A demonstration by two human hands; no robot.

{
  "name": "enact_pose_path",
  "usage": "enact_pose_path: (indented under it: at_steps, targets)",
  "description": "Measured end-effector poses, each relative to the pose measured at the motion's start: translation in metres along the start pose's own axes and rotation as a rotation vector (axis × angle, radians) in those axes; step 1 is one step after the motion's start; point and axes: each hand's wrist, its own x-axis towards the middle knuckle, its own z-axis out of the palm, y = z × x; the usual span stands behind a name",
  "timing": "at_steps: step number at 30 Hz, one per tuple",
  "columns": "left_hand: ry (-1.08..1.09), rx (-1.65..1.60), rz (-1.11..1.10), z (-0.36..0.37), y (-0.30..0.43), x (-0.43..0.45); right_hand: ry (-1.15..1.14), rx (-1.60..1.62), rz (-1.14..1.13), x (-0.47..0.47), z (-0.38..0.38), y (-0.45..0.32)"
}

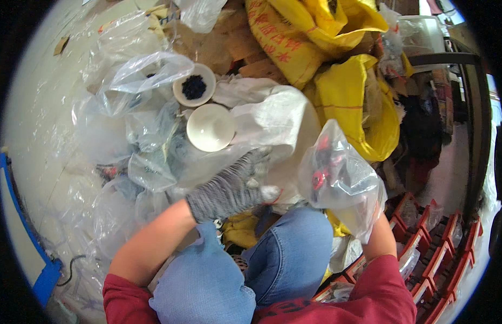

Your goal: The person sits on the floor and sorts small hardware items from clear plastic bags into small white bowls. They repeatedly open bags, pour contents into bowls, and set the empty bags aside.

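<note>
My left hand (pixel 230 184) wears a grey knitted glove with pale fingertips. Its fingers are spread over a white sack (pixel 275 117), and nothing shows between them. On the right, my right hand (pixel 374 216) holds up a clear plastic bag (pixel 344 178); the film covers most of the hand, so its fingers are hard to make out. Red and dark items (pixel 319 179) show through that bag, too blurred to name. Beyond my left hand sits a white bowl (pixel 210 128) with nothing visible in it. Touching it, a second white bowl (pixel 178 91) contains small black pieces (pixel 194 86).
Crumpled clear plastic bags (pixel 109 133) cover the floor at left. Yellow woven sacks (pixel 352 101) stand at the far right, one bearing writing. Red-edged bins (pixel 433 247) line the lower right, near a dark metal frame (pixel 473 133). Cardboard (pixel 218 44) lies at the back.
</note>
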Motion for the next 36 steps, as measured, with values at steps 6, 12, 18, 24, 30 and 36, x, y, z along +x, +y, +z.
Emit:
enact_pose_path:
  at_steps: [6,12,18,24,30,36]
  targets:
    - [0.327,0.290,0.426,0.019,0.032,0.042,-0.012,0.548,-0.264,0.008,0.040,-0.024]
    - [0.669,0.240,0.431,0.019,0.047,0.028,-0.039,0.757,-0.399,0.026,0.075,-0.035]
    - [0.825,0.365,0.514,0.000,0.036,0.019,0.025,0.768,-0.392,0.030,0.096,-0.052]
    - [0.927,0.487,0.552,-0.006,0.037,0.005,0.053,0.496,-0.330,0.047,0.093,-0.029]
    - [1.083,0.336,0.474,-0.014,0.042,-0.006,0.180,0.136,-0.502,0.035,0.124,-0.074]
    - [1.017,0.350,0.620,-0.012,0.052,-0.004,0.079,0.159,-0.425,0.048,0.119,-0.080]
